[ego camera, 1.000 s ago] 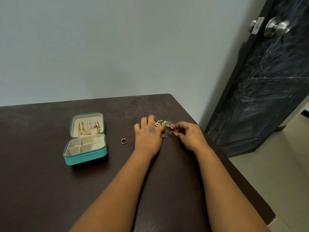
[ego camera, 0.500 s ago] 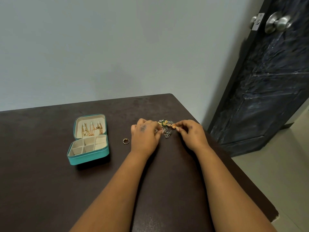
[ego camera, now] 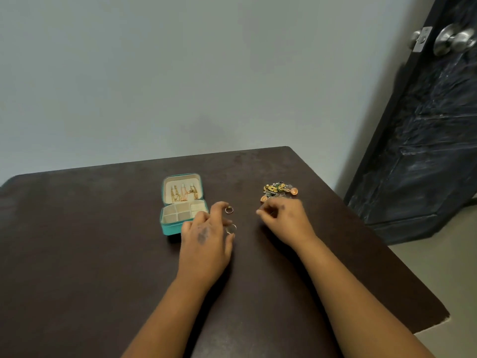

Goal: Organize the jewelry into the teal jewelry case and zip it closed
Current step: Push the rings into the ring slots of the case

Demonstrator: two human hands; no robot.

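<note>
The teal jewelry case (ego camera: 170, 228) lies open left of centre on the dark table, with gold chains hanging in its raised lid and cream compartments in its base. My left hand (ego camera: 206, 239) hovers just right of the case and pinches a silvery ring (ego camera: 231, 228) at the thumb. A second ring (ego camera: 229, 210) lies on the table by that hand's fingertips. My right hand (ego camera: 286, 220) has its fingertips pinched together, apparently on a tiny piece of jewelry. It sits just in front of a pile of colourful jewelry (ego camera: 280, 189).
The dark brown table (ego camera: 103, 254) ends at a right edge close to my right forearm. A black door (ego camera: 426, 151) with a metal knob stands beyond that edge. A plain grey wall runs behind the table.
Both hands left the jewelry pile and moved left. My left hand now carries a ring beside the case, near the ring that lay on the table. The view shifted right.
</note>
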